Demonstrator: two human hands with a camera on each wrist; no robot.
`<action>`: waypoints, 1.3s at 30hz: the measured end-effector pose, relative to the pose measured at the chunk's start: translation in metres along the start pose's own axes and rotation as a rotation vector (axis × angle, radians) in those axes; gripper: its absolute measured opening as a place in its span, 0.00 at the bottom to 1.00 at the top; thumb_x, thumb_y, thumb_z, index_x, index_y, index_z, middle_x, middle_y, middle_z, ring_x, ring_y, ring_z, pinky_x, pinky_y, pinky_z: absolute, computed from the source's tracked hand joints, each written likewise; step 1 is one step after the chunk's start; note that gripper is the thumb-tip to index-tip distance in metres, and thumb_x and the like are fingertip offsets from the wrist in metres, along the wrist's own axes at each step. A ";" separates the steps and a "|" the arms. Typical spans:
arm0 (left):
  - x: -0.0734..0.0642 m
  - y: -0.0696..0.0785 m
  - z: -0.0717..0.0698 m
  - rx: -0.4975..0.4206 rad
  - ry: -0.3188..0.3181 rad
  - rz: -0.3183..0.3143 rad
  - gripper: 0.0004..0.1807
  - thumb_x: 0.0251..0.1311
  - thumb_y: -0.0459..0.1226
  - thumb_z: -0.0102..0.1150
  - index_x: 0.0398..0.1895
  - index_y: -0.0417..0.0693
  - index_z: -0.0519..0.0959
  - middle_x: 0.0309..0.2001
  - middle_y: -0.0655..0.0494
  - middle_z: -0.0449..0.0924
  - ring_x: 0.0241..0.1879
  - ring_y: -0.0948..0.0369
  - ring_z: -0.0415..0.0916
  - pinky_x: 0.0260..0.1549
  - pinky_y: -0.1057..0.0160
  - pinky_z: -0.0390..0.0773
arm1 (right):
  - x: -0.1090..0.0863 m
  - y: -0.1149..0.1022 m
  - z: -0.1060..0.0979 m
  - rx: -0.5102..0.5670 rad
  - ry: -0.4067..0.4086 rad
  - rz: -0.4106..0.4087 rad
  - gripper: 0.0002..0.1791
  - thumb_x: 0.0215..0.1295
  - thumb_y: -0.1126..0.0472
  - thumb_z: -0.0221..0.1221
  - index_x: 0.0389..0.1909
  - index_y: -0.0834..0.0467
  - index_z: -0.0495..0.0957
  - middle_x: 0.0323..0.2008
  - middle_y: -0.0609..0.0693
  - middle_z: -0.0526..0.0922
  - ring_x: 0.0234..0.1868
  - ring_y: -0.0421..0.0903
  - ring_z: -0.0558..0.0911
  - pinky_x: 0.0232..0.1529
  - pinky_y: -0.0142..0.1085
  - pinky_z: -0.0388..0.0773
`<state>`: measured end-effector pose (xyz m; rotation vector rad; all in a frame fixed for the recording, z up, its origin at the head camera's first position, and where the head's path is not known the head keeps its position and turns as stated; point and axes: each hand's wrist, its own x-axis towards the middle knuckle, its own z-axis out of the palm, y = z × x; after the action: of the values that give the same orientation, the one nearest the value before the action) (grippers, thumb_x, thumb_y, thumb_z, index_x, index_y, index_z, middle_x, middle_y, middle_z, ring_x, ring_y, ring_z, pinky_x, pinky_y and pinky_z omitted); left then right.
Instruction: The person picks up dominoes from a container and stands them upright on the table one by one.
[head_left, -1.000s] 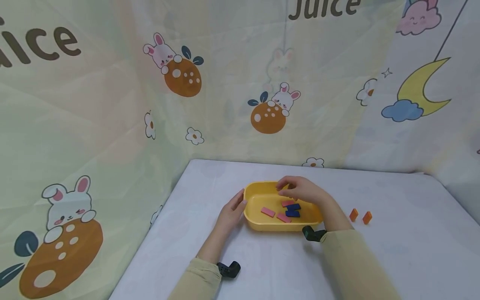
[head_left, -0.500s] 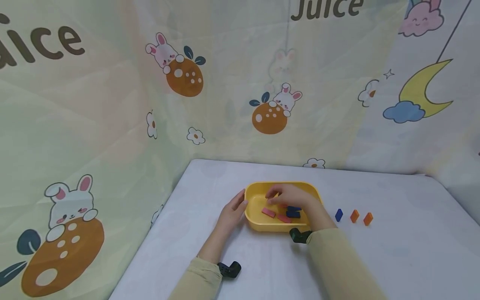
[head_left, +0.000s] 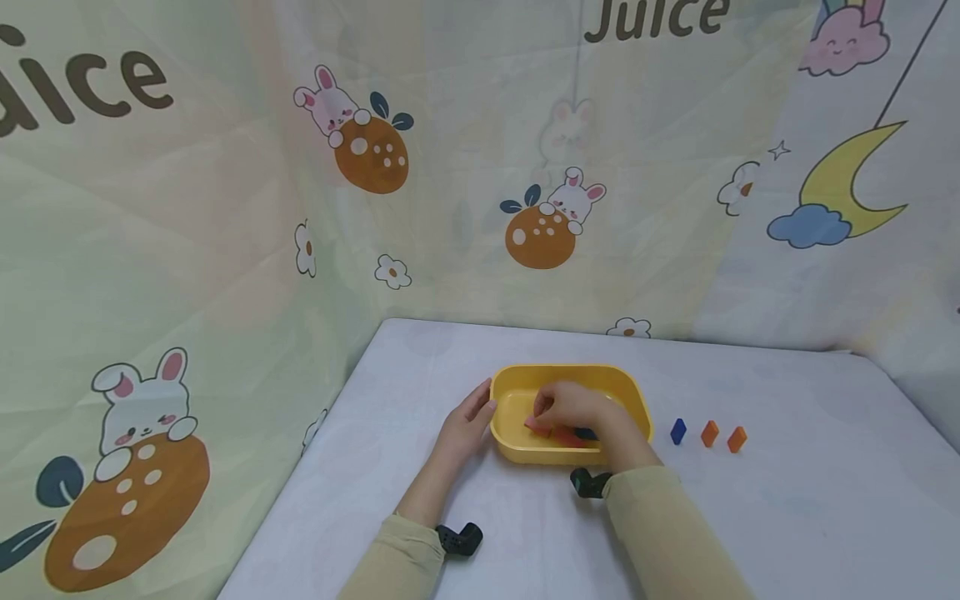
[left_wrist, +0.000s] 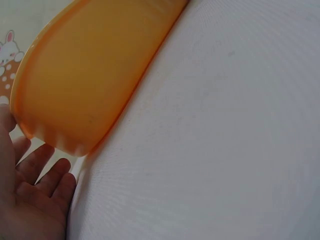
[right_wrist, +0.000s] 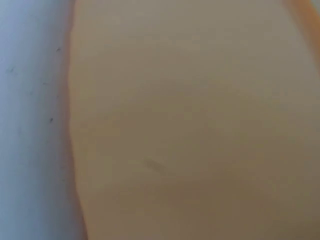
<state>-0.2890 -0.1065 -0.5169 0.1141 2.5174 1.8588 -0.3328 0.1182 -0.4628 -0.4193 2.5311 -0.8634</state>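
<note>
A yellow plastic tray (head_left: 547,456) stands on the white table with pink and dark blue blocks in it. My left hand (head_left: 462,427) touches the tray's left end with relaxed fingers; in the left wrist view the left fingers (left_wrist: 37,162) lie against its outer wall. Inside the tray, my right hand (head_left: 576,406) pinches a pink block (head_left: 537,429) between thumb and fingertips. Beside it lie another pink block (head_left: 568,438) and a dark blue block (head_left: 586,434), partly hidden by the hand. The tray wall (right_wrist: 190,115) fills the right wrist view, hiding the right fingers there.
Right of the tray, a blue block (head_left: 678,431) and two orange blocks (head_left: 709,432) stand upright in a row, spaced apart. A printed cloth wall (head_left: 450,233) rises behind the table (head_left: 825,500) and along its left side.
The blue block now standing beside the orange ones appeared outside the tray. My right hand moved left and down into the tray onto a pink block. The left hand stayed put.
</note>
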 end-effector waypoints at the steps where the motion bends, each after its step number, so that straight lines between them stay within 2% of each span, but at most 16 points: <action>1: 0.000 0.000 0.000 -0.001 0.000 -0.003 0.26 0.71 0.50 0.52 0.72 0.68 0.66 0.69 0.61 0.71 0.71 0.57 0.66 0.72 0.52 0.64 | -0.001 -0.001 0.001 -0.008 0.003 0.006 0.15 0.56 0.43 0.70 0.31 0.49 0.81 0.26 0.47 0.80 0.30 0.47 0.77 0.31 0.34 0.73; 6: 0.000 0.001 0.000 -0.004 0.003 -0.010 0.27 0.71 0.50 0.53 0.71 0.68 0.66 0.69 0.62 0.71 0.71 0.58 0.66 0.73 0.52 0.63 | -0.003 -0.003 0.003 -0.061 0.023 0.005 0.14 0.56 0.44 0.70 0.29 0.49 0.80 0.22 0.46 0.77 0.29 0.45 0.76 0.29 0.33 0.70; 12: -0.001 0.001 0.000 0.001 0.002 -0.010 0.26 0.71 0.51 0.53 0.71 0.69 0.67 0.69 0.61 0.71 0.71 0.57 0.66 0.73 0.51 0.63 | -0.001 -0.002 0.006 -0.113 0.043 -0.035 0.14 0.56 0.47 0.70 0.27 0.50 0.78 0.21 0.45 0.76 0.28 0.43 0.75 0.29 0.32 0.69; 18: 0.000 0.001 0.000 -0.007 0.001 -0.008 0.27 0.71 0.50 0.53 0.72 0.67 0.66 0.69 0.61 0.72 0.71 0.57 0.67 0.72 0.52 0.65 | 0.000 0.000 0.006 -0.119 0.050 -0.044 0.14 0.57 0.45 0.70 0.28 0.50 0.78 0.22 0.45 0.76 0.29 0.43 0.75 0.30 0.32 0.69; 28: -0.001 0.002 0.000 0.001 -0.003 -0.018 0.27 0.70 0.52 0.52 0.71 0.70 0.66 0.69 0.61 0.71 0.71 0.57 0.66 0.73 0.51 0.64 | -0.003 0.004 0.002 0.014 0.026 -0.016 0.16 0.59 0.42 0.67 0.33 0.49 0.78 0.23 0.47 0.78 0.27 0.47 0.78 0.28 0.33 0.73; 33: -0.002 0.002 0.000 -0.012 -0.009 -0.022 0.26 0.70 0.52 0.52 0.71 0.70 0.66 0.70 0.61 0.71 0.72 0.57 0.65 0.73 0.51 0.63 | -0.005 0.002 -0.008 0.027 0.041 -0.032 0.16 0.61 0.40 0.64 0.37 0.48 0.77 0.29 0.48 0.80 0.32 0.48 0.78 0.34 0.35 0.74; 39: 0.000 0.001 0.000 -0.008 -0.010 -0.030 0.27 0.70 0.54 0.52 0.71 0.72 0.66 0.70 0.63 0.70 0.72 0.57 0.65 0.73 0.51 0.64 | -0.012 0.001 -0.018 0.075 0.067 -0.080 0.15 0.62 0.41 0.64 0.39 0.46 0.78 0.34 0.47 0.79 0.31 0.48 0.77 0.31 0.35 0.76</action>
<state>-0.2889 -0.1065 -0.5163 0.0847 2.4902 1.8527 -0.3316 0.1332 -0.4470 -0.4778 2.5483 -1.0152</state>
